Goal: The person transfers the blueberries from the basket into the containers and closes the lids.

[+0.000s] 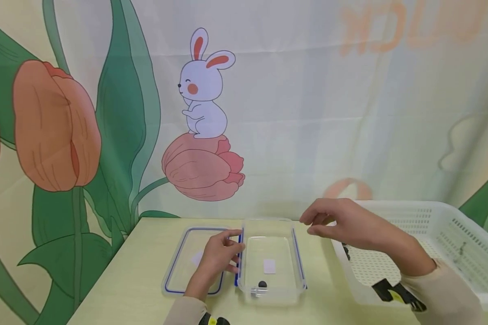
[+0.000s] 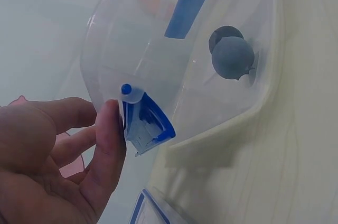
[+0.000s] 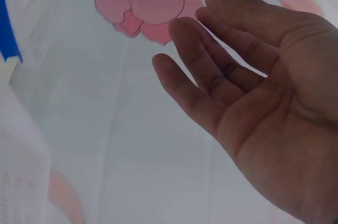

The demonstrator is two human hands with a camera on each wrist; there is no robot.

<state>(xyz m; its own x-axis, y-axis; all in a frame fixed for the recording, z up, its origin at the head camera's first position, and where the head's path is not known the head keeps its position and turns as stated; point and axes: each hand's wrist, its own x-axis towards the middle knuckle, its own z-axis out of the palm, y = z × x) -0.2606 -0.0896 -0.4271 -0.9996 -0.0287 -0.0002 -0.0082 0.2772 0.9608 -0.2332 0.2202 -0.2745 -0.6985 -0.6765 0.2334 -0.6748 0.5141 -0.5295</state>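
My left hand [image 1: 218,253] grips the left wall of a clear plastic food box [image 1: 268,295], thumb and fingers at its rim beside a blue clip [image 2: 150,123]. The box stands without its lid on the table. In its near end lies a dark round blueberry [image 2: 232,57], seen with its crown in the left wrist view; a second dark shape behind it may be its reflection. My right hand [image 1: 341,223] hangs in the air between the box and a white basket [image 1: 435,212]. Its fingers are loosely bent with nothing between them, as the right wrist view also shows.
The clear lid [image 1: 175,253] with a blue seal lies flat left of the box, partly under my left forearm. Small dark round things [image 1: 345,252] show at the basket's left inner side. A printed curtain [image 1: 288,113] hangs behind the pale table [image 1: 118,280].
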